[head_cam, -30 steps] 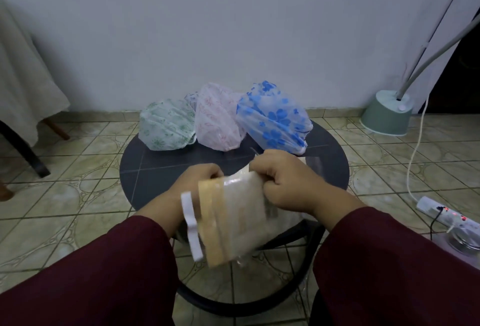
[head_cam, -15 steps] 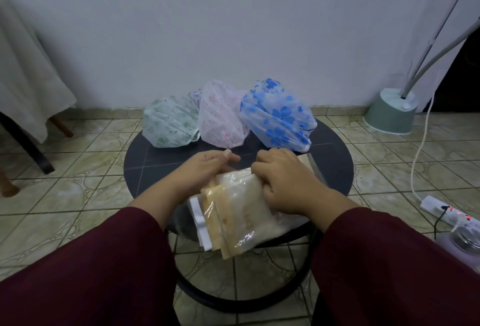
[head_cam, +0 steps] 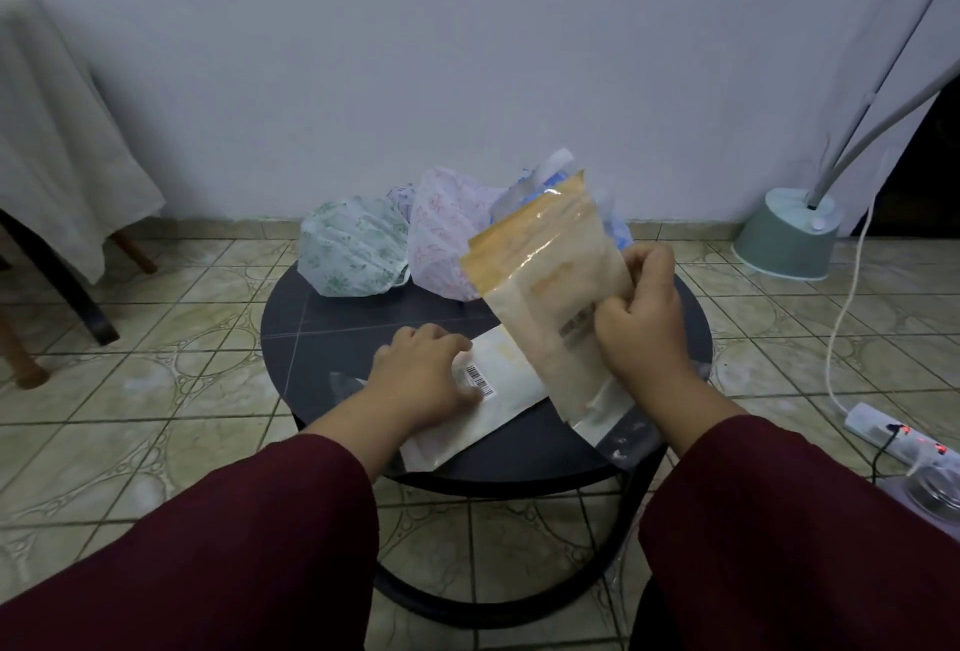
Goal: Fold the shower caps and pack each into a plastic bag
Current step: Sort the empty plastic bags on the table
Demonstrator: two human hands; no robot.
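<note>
Three puffed shower caps sit at the back of a round dark table (head_cam: pixel 332 338): a green-patterned cap (head_cam: pixel 353 255), a pink-patterned cap (head_cam: pixel 447 235) and a blue-flowered cap (head_cam: pixel 615 229), mostly hidden behind the raised bag. My right hand (head_cam: pixel 641 318) is shut on a clear plastic bag with an orange strip (head_cam: pixel 550 297), held up tilted above the table. My left hand (head_cam: pixel 421 380) lies flat on a white packet with a barcode (head_cam: pixel 488 401) resting on the table.
A green lamp base (head_cam: pixel 784 235) with white stems stands on the tiled floor at right. A white power strip (head_cam: pixel 898 437) with a cord lies nearer me. A cloth-draped table (head_cam: pixel 57 141) stands at the left. A wall is close behind.
The stack I held in both hands has split: my right hand lifted the orange-strip bag up and right, while my left hand pressed the white packet down on the table.
</note>
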